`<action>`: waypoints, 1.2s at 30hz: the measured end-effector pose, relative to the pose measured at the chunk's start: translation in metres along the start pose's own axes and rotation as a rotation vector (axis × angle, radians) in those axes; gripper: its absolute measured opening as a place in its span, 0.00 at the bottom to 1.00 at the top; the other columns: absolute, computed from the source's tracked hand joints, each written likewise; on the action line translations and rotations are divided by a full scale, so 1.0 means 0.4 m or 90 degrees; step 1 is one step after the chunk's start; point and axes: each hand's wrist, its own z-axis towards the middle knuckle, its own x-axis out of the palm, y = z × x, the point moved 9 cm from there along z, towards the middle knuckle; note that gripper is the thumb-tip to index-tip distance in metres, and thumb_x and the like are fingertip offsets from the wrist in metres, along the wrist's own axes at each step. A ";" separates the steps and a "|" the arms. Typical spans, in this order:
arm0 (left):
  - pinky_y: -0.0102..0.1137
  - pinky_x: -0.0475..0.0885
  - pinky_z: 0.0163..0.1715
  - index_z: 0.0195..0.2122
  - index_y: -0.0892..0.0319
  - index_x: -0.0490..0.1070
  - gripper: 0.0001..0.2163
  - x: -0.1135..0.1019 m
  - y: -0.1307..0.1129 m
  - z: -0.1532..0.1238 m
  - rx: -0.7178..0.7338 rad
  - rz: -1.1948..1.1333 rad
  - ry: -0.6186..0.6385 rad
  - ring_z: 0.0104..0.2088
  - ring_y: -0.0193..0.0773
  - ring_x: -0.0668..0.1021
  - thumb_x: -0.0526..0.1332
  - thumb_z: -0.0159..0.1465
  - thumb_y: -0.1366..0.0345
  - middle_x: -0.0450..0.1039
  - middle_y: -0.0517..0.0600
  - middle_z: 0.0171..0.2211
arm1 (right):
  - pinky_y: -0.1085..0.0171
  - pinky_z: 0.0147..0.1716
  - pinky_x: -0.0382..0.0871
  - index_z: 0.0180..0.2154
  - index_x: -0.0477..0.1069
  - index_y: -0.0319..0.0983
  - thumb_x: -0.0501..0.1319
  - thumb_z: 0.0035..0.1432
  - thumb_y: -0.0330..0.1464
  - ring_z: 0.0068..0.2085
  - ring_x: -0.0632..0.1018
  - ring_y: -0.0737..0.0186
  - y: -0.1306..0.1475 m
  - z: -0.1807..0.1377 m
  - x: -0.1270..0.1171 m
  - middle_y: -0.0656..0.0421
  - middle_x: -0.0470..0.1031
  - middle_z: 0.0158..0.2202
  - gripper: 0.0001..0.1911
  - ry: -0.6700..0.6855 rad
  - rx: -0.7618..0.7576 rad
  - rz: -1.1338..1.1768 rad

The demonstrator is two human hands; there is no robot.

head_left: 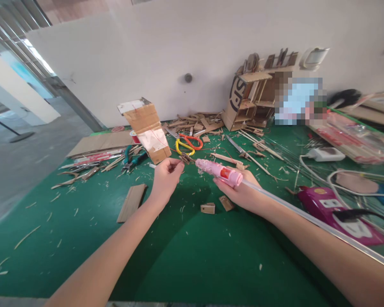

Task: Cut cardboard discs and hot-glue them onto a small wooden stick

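Two cardboard bits (208,208): side by side, green table (185,264)
Left hand (167,178): pinching small dark piece (187,159)
Right hand (238,189): gripping pink glue gun (219,169), clear stick (307,216) out back

The head camera looks forward and down at the nearby green table (185,264).

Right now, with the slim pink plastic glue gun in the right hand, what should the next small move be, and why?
I'd probably ease the glue gun slightly left, keeping the left hand steady: its tip points at the small brown piece in that hand's fingertips but seems just short of it, and the right hand already grips the gun.
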 end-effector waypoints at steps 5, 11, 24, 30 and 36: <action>0.24 0.55 0.13 0.28 0.61 0.69 0.08 0.003 0.005 0.001 0.001 -0.013 0.012 0.14 0.26 0.62 0.61 0.56 0.61 0.64 0.42 0.19 | 0.68 0.21 0.58 0.25 0.63 0.40 0.55 0.58 0.38 0.20 0.67 0.68 0.000 0.000 0.001 0.63 0.67 0.20 0.12 0.006 0.006 0.002; 0.24 0.55 0.14 0.27 0.61 0.69 0.08 0.002 0.005 0.002 0.008 -0.008 0.014 0.14 0.26 0.62 0.61 0.57 0.61 0.62 0.42 0.17 | 0.68 0.22 0.58 0.26 0.63 0.40 0.55 0.58 0.37 0.21 0.68 0.68 0.005 0.000 0.002 0.63 0.67 0.21 0.11 0.012 -0.007 -0.013; 0.24 0.53 0.14 0.25 0.60 0.66 0.11 0.004 0.002 0.000 0.009 0.024 0.019 0.14 0.27 0.61 0.59 0.58 0.58 0.56 0.40 0.15 | 0.69 0.21 0.57 0.25 0.61 0.40 0.55 0.59 0.37 0.20 0.67 0.70 0.012 0.001 -0.002 0.64 0.65 0.20 0.12 -0.002 -0.030 -0.018; 0.24 0.53 0.14 0.23 0.60 0.65 0.12 0.001 -0.003 0.000 0.017 0.043 0.012 0.15 0.27 0.61 0.59 0.59 0.58 0.56 0.41 0.15 | 0.69 0.20 0.57 0.25 0.61 0.40 0.55 0.59 0.36 0.20 0.66 0.70 0.010 0.001 -0.004 0.64 0.64 0.20 0.12 -0.004 -0.026 -0.019; 0.24 0.52 0.15 0.22 0.60 0.63 0.15 -0.001 0.002 0.002 0.023 0.049 0.012 0.15 0.27 0.60 0.58 0.60 0.56 0.54 0.41 0.15 | 0.68 0.22 0.58 0.24 0.60 0.40 0.55 0.59 0.37 0.21 0.68 0.69 0.006 0.001 -0.003 0.64 0.65 0.21 0.12 -0.003 -0.025 -0.016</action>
